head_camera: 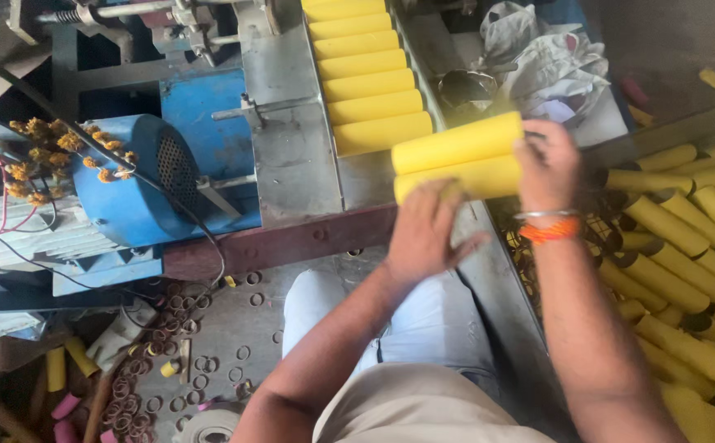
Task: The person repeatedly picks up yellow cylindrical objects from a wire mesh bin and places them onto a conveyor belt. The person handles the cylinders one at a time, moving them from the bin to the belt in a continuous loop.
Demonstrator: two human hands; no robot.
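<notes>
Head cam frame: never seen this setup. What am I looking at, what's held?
This is one view from a camera on a person's head, looking down at their own hands and lap. The left hand and right hand together hold two yellow tubes by their ends. Behind them, more tubes lie side by side in a row on a metal chute of a machine with a blue motor. At right is a pile of tubes; small cut rings litter the floor.

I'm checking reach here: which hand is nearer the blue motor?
Left. The left hand grips the yellow tubes on the side toward the blue motor; the right hand holds their far end.
</notes>
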